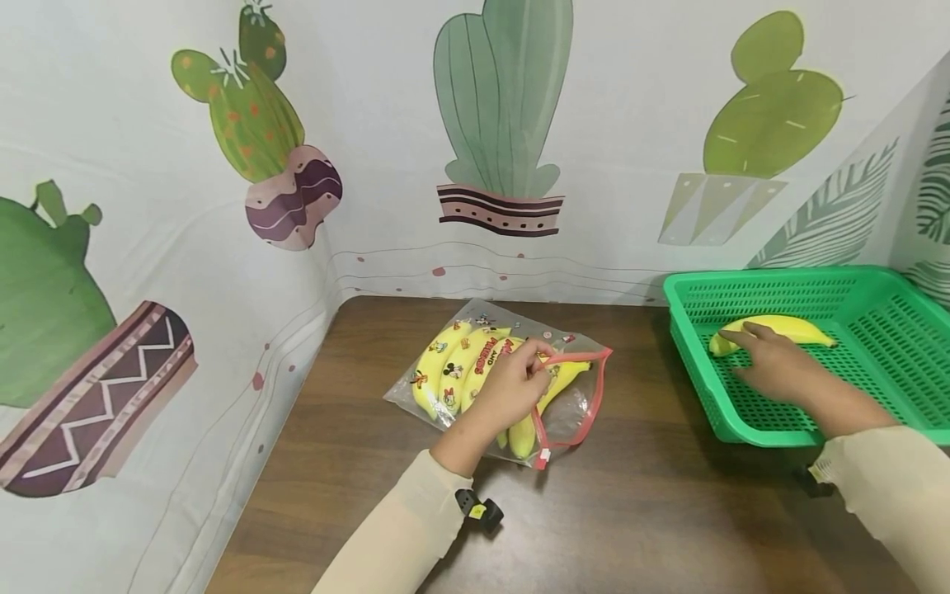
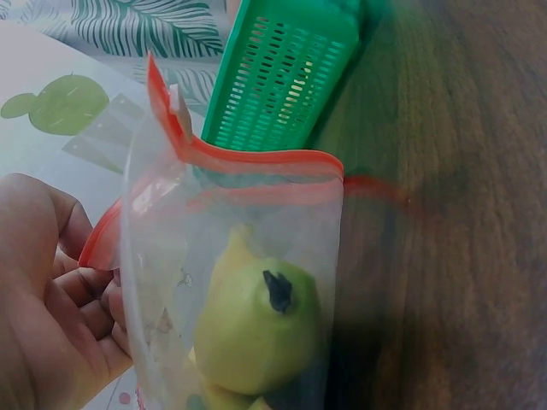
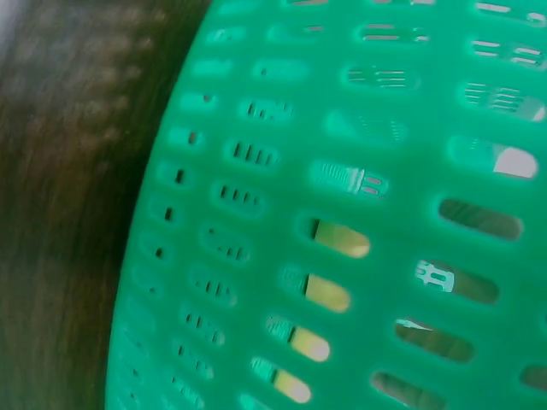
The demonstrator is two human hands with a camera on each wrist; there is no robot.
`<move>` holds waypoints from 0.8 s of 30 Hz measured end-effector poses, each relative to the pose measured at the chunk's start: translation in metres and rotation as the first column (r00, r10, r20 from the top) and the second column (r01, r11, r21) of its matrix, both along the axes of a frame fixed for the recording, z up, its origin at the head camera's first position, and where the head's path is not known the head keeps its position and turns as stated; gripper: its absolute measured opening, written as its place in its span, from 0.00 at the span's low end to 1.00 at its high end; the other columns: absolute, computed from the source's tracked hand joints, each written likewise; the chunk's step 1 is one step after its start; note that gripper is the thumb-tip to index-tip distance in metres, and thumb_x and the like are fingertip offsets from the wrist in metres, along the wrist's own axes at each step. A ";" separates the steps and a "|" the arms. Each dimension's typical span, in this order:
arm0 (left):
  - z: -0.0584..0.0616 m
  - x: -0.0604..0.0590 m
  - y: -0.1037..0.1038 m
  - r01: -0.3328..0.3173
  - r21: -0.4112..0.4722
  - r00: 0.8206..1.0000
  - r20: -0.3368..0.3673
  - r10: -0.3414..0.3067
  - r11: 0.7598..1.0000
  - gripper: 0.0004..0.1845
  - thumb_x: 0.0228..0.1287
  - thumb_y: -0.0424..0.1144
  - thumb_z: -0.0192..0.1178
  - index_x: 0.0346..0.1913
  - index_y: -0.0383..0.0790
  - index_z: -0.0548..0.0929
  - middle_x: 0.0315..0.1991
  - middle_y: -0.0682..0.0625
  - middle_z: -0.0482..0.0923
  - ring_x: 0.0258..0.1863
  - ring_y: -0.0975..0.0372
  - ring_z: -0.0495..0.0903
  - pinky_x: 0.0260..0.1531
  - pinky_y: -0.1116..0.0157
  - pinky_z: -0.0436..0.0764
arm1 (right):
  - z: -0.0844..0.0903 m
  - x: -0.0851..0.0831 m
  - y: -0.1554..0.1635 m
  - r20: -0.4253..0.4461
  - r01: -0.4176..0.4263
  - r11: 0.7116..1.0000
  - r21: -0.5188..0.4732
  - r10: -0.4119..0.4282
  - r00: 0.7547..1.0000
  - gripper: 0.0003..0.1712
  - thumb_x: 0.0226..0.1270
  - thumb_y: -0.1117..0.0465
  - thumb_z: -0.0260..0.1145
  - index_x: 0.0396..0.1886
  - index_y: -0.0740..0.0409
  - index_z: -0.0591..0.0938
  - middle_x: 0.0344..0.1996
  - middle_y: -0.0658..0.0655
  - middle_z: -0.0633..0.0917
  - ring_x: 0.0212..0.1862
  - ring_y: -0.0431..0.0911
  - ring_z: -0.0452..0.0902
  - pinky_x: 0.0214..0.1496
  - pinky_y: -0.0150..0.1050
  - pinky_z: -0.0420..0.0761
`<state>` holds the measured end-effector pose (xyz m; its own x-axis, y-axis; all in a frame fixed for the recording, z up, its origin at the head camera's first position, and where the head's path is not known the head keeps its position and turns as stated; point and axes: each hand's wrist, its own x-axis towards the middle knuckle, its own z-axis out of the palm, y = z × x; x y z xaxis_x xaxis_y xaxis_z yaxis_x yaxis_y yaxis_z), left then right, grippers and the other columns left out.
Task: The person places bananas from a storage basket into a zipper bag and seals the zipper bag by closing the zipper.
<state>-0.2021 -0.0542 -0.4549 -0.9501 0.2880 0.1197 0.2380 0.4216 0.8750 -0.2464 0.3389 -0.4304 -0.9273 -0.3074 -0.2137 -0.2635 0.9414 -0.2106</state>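
Note:
My left hand (image 1: 514, 381) pinches the red zip edge of a clear printed zip bag (image 1: 482, 312) lying on the table. Several yellow bananas (image 1: 430, 363) lie inside it. In the left wrist view the bag's red-rimmed mouth gapes, and a greenish banana tip (image 2: 278, 295) shows through the plastic beside the left hand (image 2: 60, 299). My right hand (image 1: 779, 367) reaches into a green basket (image 1: 705, 388), its fingers spread over one end of a banana (image 1: 797, 330). In the right wrist view the basket wall (image 3: 282, 171) hides that hand; yellow shows through its slots.
The brown wooden table (image 1: 631, 511) carries the bag at its middle and the basket at its right. Behind them hangs a white cloth (image 1: 609, 165) printed with cacti. Dark wrist cameras are strapped at both sleeves.

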 end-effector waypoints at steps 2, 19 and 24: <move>-0.001 0.000 0.000 0.001 0.002 1.000 0.005 -0.001 1.000 0.14 0.67 0.34 0.54 0.53 0.46 0.79 0.20 0.55 0.69 0.16 0.66 0.66 0.17 0.71 0.66 | -0.002 0.000 0.001 0.009 -0.001 1.000 0.002 0.001 1.000 0.39 0.66 0.65 0.65 0.73 0.73 0.62 0.68 0.88 0.54 0.62 0.86 0.58 0.52 0.73 0.73; -0.002 -0.001 0.000 0.000 -0.006 1.000 -0.009 0.000 1.000 0.13 0.66 0.34 0.54 0.52 0.46 0.79 0.21 0.55 0.69 0.17 0.67 0.65 0.17 0.71 0.66 | -0.006 0.000 0.000 0.012 -0.019 1.000 0.015 0.019 1.000 0.38 0.67 0.64 0.65 0.73 0.73 0.63 0.67 0.89 0.55 0.59 0.86 0.62 0.49 0.72 0.75; -0.002 -0.001 0.000 -0.002 -0.014 1.000 -0.009 0.002 1.000 0.14 0.66 0.34 0.54 0.52 0.46 0.79 0.21 0.56 0.69 0.17 0.67 0.65 0.17 0.71 0.66 | -0.009 -0.001 0.001 0.010 -0.017 0.999 0.029 0.017 1.000 0.39 0.66 0.65 0.65 0.73 0.73 0.62 0.68 0.88 0.53 0.61 0.86 0.60 0.48 0.69 0.76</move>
<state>-0.2030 -0.0540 -0.4570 -0.9497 0.2876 0.1240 0.2447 0.4343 0.8669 -0.2473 0.3402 -0.4392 -0.9196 -0.3169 -0.2321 -0.2778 0.9424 -0.1860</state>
